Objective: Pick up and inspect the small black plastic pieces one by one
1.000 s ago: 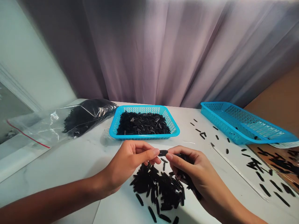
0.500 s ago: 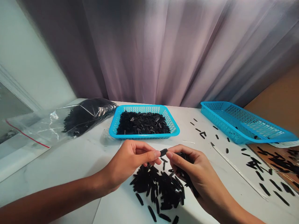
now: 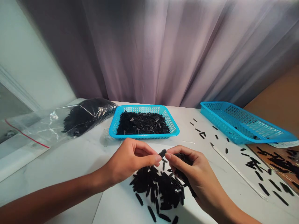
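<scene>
Between both hands is a small, long black piece (image 3: 162,153) with rough edges. My left hand (image 3: 133,158) pinches its left end between thumb and forefinger. Thumb and forefinger of my right hand (image 3: 193,168) grip the other end, while the curled fingers cup more black pieces (image 3: 183,158) against the palm. Below the hands lies a loose heap of the same black pieces (image 3: 167,188) on the white table. Right behind them stands a blue perforated basket (image 3: 144,136), filled with such pieces.
A clear zip bag (image 3: 90,116) of black pieces lies at the left. On the right sits another blue basket (image 3: 243,124) with a few bits inside. A thin pointed white strip (image 3: 238,171) and scattered black pieces (image 3: 254,163) lie near it. A curtain (image 3: 144,49) hangs behind.
The black piece has tilted slightly more upright between my fingers. My left hand's fingertips have shifted a little lower on it; the heap looks the same.
</scene>
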`<state>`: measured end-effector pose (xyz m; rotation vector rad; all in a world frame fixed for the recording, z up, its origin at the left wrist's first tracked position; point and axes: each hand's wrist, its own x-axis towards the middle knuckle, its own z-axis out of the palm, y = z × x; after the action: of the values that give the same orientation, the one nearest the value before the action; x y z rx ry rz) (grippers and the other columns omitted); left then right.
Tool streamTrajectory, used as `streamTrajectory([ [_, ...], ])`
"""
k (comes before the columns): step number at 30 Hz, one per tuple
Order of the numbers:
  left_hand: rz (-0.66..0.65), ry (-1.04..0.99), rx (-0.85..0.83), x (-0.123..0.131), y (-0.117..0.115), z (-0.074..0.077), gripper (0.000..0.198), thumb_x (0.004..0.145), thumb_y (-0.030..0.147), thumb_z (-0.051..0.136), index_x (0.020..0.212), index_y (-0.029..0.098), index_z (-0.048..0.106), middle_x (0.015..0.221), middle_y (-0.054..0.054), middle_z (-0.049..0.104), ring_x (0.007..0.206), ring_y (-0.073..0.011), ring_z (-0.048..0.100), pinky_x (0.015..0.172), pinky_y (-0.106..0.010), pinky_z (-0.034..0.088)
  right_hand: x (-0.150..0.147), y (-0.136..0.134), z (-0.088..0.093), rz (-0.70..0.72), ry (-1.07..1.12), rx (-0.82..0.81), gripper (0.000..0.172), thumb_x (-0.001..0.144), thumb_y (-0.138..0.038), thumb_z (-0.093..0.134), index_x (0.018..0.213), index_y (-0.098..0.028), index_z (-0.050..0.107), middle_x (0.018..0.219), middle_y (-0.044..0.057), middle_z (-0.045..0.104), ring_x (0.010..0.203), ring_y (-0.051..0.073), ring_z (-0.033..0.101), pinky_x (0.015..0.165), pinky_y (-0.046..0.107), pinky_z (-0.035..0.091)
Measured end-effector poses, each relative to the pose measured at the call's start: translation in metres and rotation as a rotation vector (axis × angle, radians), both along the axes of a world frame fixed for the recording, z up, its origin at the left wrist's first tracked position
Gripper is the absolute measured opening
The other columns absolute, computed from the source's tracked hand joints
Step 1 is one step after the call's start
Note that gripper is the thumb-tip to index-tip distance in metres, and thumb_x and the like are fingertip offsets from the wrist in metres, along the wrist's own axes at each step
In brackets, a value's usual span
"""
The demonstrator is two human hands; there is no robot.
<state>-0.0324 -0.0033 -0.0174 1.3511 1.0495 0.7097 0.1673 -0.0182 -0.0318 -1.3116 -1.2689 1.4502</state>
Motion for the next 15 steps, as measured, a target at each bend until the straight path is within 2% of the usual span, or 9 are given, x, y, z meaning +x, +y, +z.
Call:
streamTrajectory([
  [4,-0.002,0.010,0.021,0.002,0.002,0.001,0.019,0.079,0.035,0.074,0.081,0.016,0.077,0.084,-0.006,0.078,0.083,-0.0208,0.071,0.079,-0.030,0.054,-0.001,0.001,0.000,-0.007,0.010,0.013,0.040,0.075,-0.056,0.077,0.079,-0.017,0.073,0.060,-0.003,0.050,0.055,0.010,0.036,0.049,0.025,0.024],
  [6,0.037,0.071,0.086,-0.001,0.009,0.002,0.019,0.079,0.034,0.074,0.079,0.016,0.076,0.082,-0.006,0.077,0.081,-0.0204,0.070,0.077,-0.030,0.053,-0.003,0.002,-0.001,-0.008,0.024,-0.009,0.038,0.075,-0.054,0.077,0.078,-0.016,0.073,0.059,-0.003,0.050,0.055,0.011,0.037,0.048,0.025,0.024],
  [9,0.197,0.280,0.366,-0.018,0.034,0.000,0.016,0.080,0.034,0.073,0.077,0.018,0.076,0.080,-0.005,0.076,0.078,-0.0199,0.068,0.075,-0.030,0.051,-0.006,0.001,-0.001,0.006,0.072,-0.091,0.038,0.074,-0.053,0.078,0.077,-0.016,0.072,0.059,-0.003,0.051,0.054,0.010,0.037,0.048,0.024,0.024],
  [11,0.326,0.479,0.664,-0.038,0.056,-0.006,0.012,0.082,0.031,0.070,0.080,0.020,0.077,0.081,-0.004,0.075,0.077,-0.0200,0.065,0.081,-0.032,0.049,-0.007,0.000,0.000,0.036,0.106,-0.145,0.038,0.072,-0.052,0.080,0.075,-0.016,0.071,0.058,-0.003,0.051,0.053,0.009,0.036,0.048,0.024,0.025],
  [12,0.341,0.576,0.773,-0.048,0.066,-0.009,0.011,0.082,0.030,0.070,0.082,0.022,0.078,0.083,-0.005,0.074,0.081,-0.0217,0.064,0.085,-0.035,0.047,-0.008,0.000,0.001,0.051,0.120,-0.166,0.037,0.072,-0.051,0.080,0.074,-0.016,0.070,0.058,-0.003,0.050,0.053,0.009,0.035,0.048,0.023,0.025],
  [15,0.294,0.632,0.788,-0.066,0.081,-0.015,0.016,0.078,0.029,0.075,0.092,0.023,0.078,0.095,-0.007,0.076,0.094,-0.0267,0.064,0.094,-0.039,0.044,-0.011,-0.001,0.001,0.085,0.164,-0.230,0.034,0.075,-0.048,0.079,0.074,-0.015,0.071,0.059,-0.003,0.051,0.053,0.008,0.036,0.048,0.022,0.023],
])
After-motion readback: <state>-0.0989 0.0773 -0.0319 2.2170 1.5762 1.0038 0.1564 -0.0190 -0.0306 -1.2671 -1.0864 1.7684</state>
